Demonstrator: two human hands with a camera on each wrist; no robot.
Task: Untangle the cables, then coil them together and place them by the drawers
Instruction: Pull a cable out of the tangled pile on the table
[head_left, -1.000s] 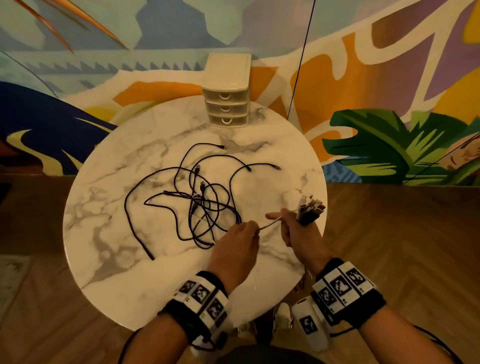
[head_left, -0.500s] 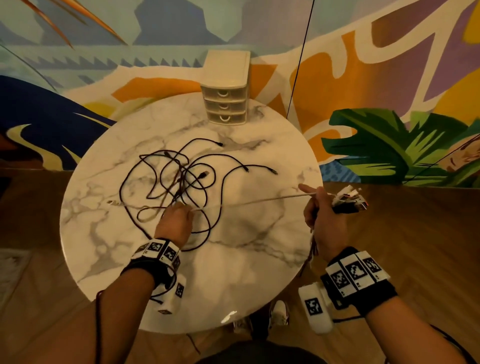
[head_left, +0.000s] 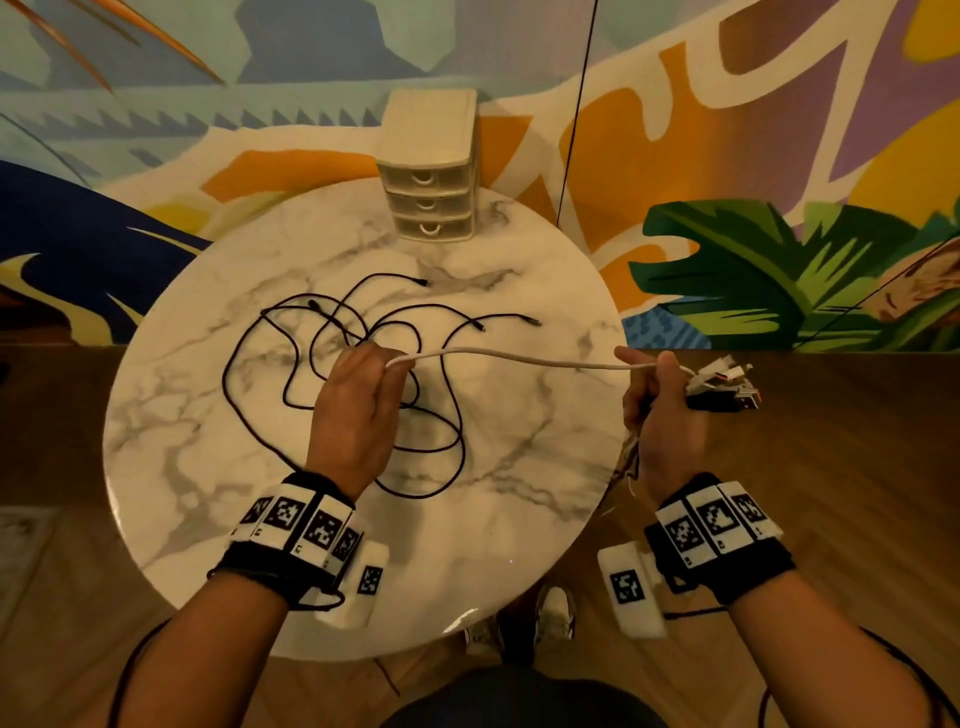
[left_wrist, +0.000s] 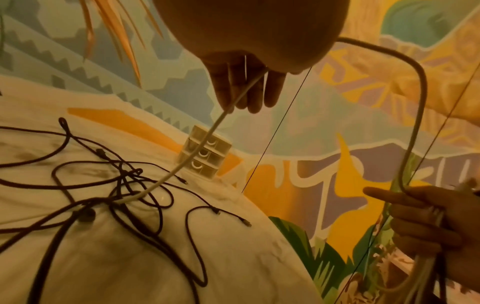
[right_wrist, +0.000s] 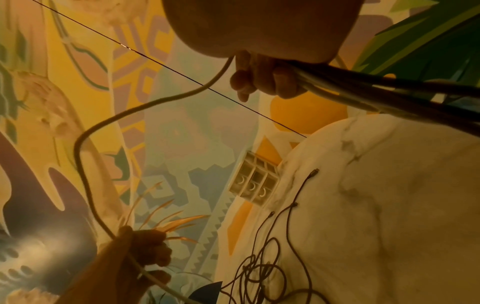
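A white cable (head_left: 519, 356) arcs in the air between my two hands. My left hand (head_left: 387, 364) grips it above the table's middle. In the left wrist view the white cable (left_wrist: 221, 119) runs out of my fingers (left_wrist: 249, 96) down into the tangle of black cables (left_wrist: 124, 185). My right hand (head_left: 649, 374), past the table's right edge, grips a bundle of cable ends (head_left: 722, 384) and the white cable's other end. Several black cables (head_left: 291, 364) lie looped on the marble table (head_left: 519, 519). The cream three-drawer unit (head_left: 428, 171) stands at the far edge.
The round table stands against a painted mural wall. A thin dark line (head_left: 574, 114) runs up the wall right of the drawers. Wooden floor (head_left: 831, 467) surrounds the table, and my shoes (head_left: 556, 613) show under its near edge. Bare marble lies beside the drawers.
My left hand went left across the tangle, drawing the white cable taut, then lifted toward the middle. The cable now sags in a curve. My right hand moved out past the right edge.
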